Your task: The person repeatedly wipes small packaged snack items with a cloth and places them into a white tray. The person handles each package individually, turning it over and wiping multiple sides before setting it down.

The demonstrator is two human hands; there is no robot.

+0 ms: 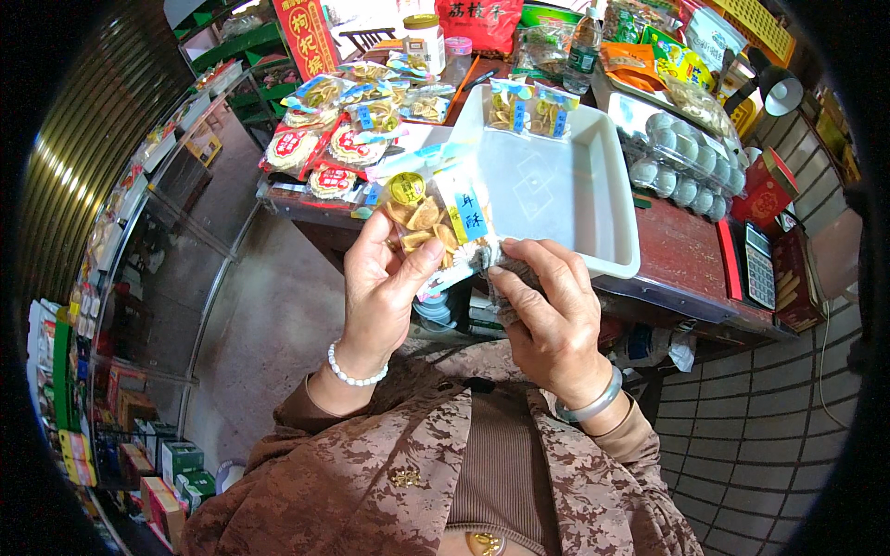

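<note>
My left hand (389, 271) grips a clear printed bag of curled, chip-like snacks (423, 221) by its lower left part. Against the lower right of this bag, my right hand (553, 313) holds a crumpled grey cloth (518, 271). Beyond my hands lies a white plastic tray (615, 208), with two similar snack bags (532, 111) leaning at its far left wall. More snack bags (379, 115) are piled left of the tray, beside red-and-white packets of round pieces (356, 144).
Right of the tray are clear cartons of eggs (685, 156), a calculator (759, 267) and a desk lamp (779, 90). A water bottle (583, 52) and a lidded jar (424, 43) stand behind. The wooden table's front edge (667, 292) runs before me; a glass display case (174, 229) is at left.
</note>
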